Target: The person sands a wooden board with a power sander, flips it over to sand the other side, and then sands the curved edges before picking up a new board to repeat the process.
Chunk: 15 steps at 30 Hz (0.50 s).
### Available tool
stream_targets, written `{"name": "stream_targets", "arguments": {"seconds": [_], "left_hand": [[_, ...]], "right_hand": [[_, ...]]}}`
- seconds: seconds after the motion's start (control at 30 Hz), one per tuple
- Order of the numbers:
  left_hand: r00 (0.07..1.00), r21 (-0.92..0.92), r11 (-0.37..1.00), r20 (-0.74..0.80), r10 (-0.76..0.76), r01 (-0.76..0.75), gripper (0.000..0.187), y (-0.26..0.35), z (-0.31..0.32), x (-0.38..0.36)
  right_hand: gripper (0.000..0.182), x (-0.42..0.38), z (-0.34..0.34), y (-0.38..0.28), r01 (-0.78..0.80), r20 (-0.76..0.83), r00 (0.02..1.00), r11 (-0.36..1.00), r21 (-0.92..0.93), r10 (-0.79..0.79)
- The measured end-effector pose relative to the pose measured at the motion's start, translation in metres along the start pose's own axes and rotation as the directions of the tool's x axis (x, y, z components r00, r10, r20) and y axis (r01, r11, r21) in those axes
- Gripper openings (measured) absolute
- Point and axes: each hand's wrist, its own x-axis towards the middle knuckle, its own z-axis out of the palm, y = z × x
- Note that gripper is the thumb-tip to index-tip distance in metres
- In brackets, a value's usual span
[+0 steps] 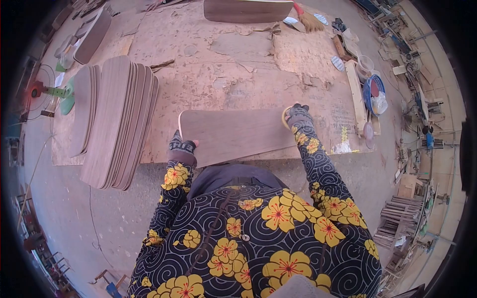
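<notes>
A brown wooden board (233,133) with rounded corners lies flat at the front edge of the worktable, before my body. My left hand (183,150), in a dark fingerless glove, grips the board's left end, its thumb near the top face. At the board's right end is my right hand (299,115), gloved too, with fingers curled around a yellow-rimmed round thing (285,118) against the board's edge. The exact kind of that round thing is mostly hidden by the hand.
A tall stack of similar boards (112,124) leans over the table's left front edge. More boards (248,11) stand at the back. On the right are a wooden plank (355,97), a blue basin (370,94) and a brush (312,22). A fan (42,92) is at left.
</notes>
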Motion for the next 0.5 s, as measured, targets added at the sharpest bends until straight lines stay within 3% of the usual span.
{"name": "stream_targets", "arguments": {"seconds": [0.03, 0.07, 0.17, 0.2, 0.3, 0.33, 0.43, 0.5], "left_hand": [[1.000, -0.011, 0.999, 0.000, 0.030, -0.030, 0.052, -0.006, 0.001, 0.004], [1.000, -0.014, 1.000, -0.008, -0.005, 0.004, 0.052, -0.004, 0.001, 0.004], [0.997, -0.015, 0.997, -0.011, -0.082, 0.081, 0.052, 0.000, 0.002, -0.001], [0.997, -0.022, 0.997, -0.002, -0.079, 0.079, 0.052, 0.001, 0.002, -0.002], [1.000, -0.073, 0.997, -0.016, -0.017, 0.016, 0.056, -0.005, 0.004, -0.003], [1.000, -0.091, 0.996, -0.024, 0.012, -0.014, 0.059, -0.007, 0.005, -0.003], [1.000, -0.094, 0.995, -0.011, -0.015, 0.014, 0.059, -0.005, 0.006, 0.000], [0.997, -0.135, 0.988, 0.022, -0.070, 0.072, 0.059, 0.018, 0.005, -0.011]], "right_hand": [[0.060, -0.004, -0.002, -0.004, 0.055, 0.013, 0.998, 0.997, -0.050, -0.054], [0.060, -0.009, 0.000, -0.015, -0.044, 0.000, 0.999, 0.999, -0.021, 0.044], [0.058, -0.016, 0.015, -0.009, 0.221, -0.124, 0.966, 0.974, -0.055, -0.226], [0.056, -0.016, -0.006, -0.020, -0.030, 0.024, 0.999, 0.999, 0.038, 0.030], [0.055, 0.026, 0.011, 0.008, -0.144, 0.030, 0.989, 0.986, 0.087, 0.142], [0.054, 0.045, 0.032, 0.024, -0.084, -0.034, 0.996, 0.991, 0.102, 0.088], [0.054, 0.011, 0.010, -0.005, -0.093, -0.044, 0.994, 0.993, 0.065, 0.096], [0.056, 0.028, 0.036, -0.005, 0.041, -0.046, 0.998, 0.999, -0.025, -0.042]]}}
